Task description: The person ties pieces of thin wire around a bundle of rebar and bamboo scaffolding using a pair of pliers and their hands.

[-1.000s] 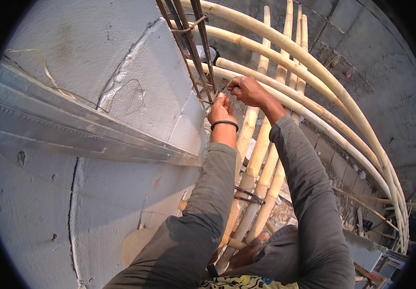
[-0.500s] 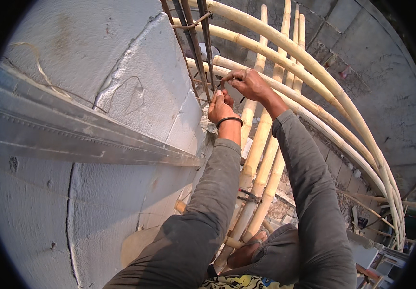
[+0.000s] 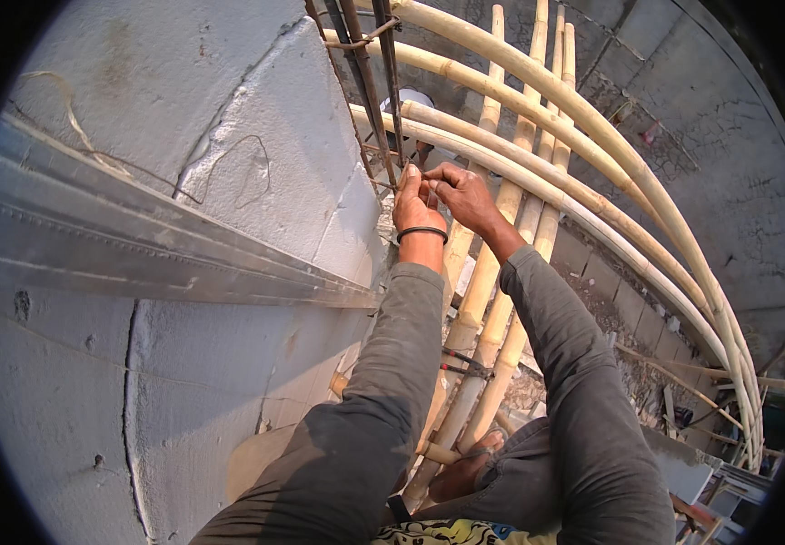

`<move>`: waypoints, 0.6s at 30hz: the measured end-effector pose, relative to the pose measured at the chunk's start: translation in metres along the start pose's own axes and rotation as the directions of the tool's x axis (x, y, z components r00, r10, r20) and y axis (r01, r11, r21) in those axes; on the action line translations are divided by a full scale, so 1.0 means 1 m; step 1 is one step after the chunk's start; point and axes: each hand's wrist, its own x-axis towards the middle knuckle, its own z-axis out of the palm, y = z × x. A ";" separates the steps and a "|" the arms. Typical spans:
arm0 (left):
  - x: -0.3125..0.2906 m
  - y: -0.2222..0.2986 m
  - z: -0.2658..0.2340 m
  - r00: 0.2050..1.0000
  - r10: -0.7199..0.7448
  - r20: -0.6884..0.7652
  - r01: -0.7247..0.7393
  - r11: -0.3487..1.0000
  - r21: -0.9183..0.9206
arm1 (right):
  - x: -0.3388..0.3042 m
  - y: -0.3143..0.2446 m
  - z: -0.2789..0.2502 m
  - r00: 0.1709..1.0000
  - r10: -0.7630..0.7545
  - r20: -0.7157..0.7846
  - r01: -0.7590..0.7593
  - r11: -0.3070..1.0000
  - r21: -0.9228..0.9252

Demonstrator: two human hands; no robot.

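Dark vertical steel reinforcing bars with cross ties rise beside the block wall. At their lower visible part, my left hand, with a black band on the wrist, is closed in a pinch, thumb up. My right hand comes in from the right, its fingertips pinched together against the left fingers. Between the hands shows what looks like a thin dark wire, mostly hidden by the fingers. Both hands are right next to the bars.
A long metal straightedge slants across the wall at left. Bamboo poles curve across the right; others run down past my foot. A dark tool with red parts rests on them. A loose wire lies against the wall.
My right hand has moved down and left, from above the left fingertips to close beside them. The left hand has stayed nearly in place, still pinched.
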 end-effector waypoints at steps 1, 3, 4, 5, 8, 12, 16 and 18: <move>0.002 -0.001 -0.003 0.992 -0.004 0.125 0.007 1.000 -0.022 | 0.000 -0.002 0.002 0.996 0.085 0.024 -0.086 0.996 0.020; 0.008 -0.001 -0.007 0.979 0.010 0.206 -0.003 1.000 -0.030 | 0.000 -0.006 0.003 0.999 0.052 0.012 -0.051 0.997 -0.051; 0.011 -0.002 -0.007 0.981 -0.001 0.192 0.004 1.000 -0.012 | 0.001 -0.008 0.002 0.997 0.074 0.015 -0.072 0.992 -0.100; 0.015 -0.002 -0.007 0.985 -0.007 0.173 0.005 1.000 0.013 | 0.002 -0.011 0.001 0.997 0.029 -0.065 -0.038 0.990 -0.137; 0.019 -0.003 -0.006 0.995 -0.051 0.081 0.056 0.997 -0.062 | 0.006 -0.019 -0.004 0.976 -0.150 -0.159 0.111 0.967 -0.230; 0.016 0.002 -0.005 0.984 -0.151 0.096 0.160 0.982 -0.097 | 0.017 -0.025 -0.009 0.922 -0.386 -0.031 0.367 0.897 -0.245; 0.012 0.010 -0.007 0.971 -0.196 0.140 0.207 0.975 -0.074 | 0.024 -0.023 -0.012 0.919 -0.394 0.027 0.391 0.897 -0.205; 0.011 0.014 -0.008 0.963 -0.219 0.154 0.233 0.969 -0.078 | 0.024 -0.020 -0.013 0.919 -0.392 0.051 0.392 0.889 -0.236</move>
